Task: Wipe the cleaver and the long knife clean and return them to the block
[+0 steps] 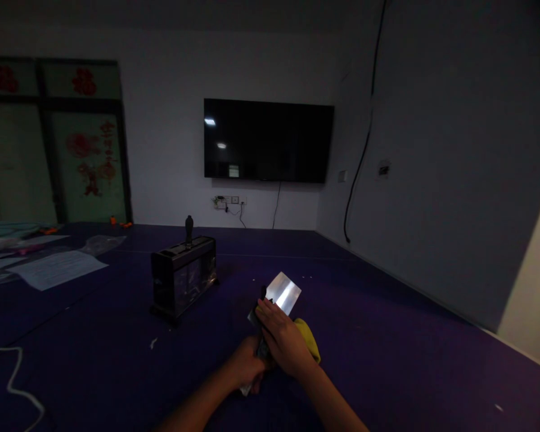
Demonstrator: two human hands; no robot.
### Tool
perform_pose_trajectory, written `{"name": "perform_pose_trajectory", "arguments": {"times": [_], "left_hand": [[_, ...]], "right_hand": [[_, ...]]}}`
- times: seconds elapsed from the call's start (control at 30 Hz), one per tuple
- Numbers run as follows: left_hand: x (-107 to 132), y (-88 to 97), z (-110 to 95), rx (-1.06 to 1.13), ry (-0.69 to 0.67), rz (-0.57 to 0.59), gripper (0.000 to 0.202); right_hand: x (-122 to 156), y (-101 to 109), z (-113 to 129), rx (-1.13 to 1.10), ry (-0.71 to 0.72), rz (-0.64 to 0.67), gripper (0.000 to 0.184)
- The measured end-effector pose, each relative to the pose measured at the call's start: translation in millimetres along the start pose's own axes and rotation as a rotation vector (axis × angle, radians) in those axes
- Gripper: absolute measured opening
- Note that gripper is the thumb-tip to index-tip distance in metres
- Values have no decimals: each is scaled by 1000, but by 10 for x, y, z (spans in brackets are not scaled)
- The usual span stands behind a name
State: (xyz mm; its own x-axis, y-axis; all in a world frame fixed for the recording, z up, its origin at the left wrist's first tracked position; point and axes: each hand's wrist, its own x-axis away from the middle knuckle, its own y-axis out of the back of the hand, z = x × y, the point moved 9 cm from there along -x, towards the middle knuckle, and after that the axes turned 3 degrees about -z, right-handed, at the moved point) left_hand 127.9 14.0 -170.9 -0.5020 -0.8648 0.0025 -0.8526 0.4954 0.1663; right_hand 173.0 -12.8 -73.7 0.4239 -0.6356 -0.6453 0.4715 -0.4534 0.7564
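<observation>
Near the front middle of the table, my left hand [251,360] is closed round the lower part of a tool with a broad, shiny metal blade [285,289]. The blade looks like a cleaver's and points away from me, tilted to the right. My right hand [284,336] lies over the tool with a yellow cloth [309,339] under its palm and fingers. Much of the tool is hidden by both hands, and dim light blurs its details. To the left stands a dark knife block [184,279] with clear sides, and one black handle [189,229] sticks up from its top.
The purple tabletop [364,360] reaches to the walls. Papers [56,268] and a crumpled plastic bag [102,243] lie at the far left. A white cable [15,384] curls at the near left. A television [269,141] hangs on the back wall.
</observation>
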Motion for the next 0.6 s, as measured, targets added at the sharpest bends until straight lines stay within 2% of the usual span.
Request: {"name": "perform_pose_trajectory", "arguments": {"times": [0.13,0.27,0.47,0.6], "left_hand": [[-2,-8,16,16,10,1,23],[-20,-24,11,37,1,14,22],[-68,29,104,-13,57,-44,12],[-76,35,109,-12,46,-57,13]], "right_hand": [[4,1,-27,2,0,-24,46],[2,-12,34,-16,11,34,47],[-3,-25,196,-56,76,129,49],[-7,-56,188,-36,73,146,52]]}}
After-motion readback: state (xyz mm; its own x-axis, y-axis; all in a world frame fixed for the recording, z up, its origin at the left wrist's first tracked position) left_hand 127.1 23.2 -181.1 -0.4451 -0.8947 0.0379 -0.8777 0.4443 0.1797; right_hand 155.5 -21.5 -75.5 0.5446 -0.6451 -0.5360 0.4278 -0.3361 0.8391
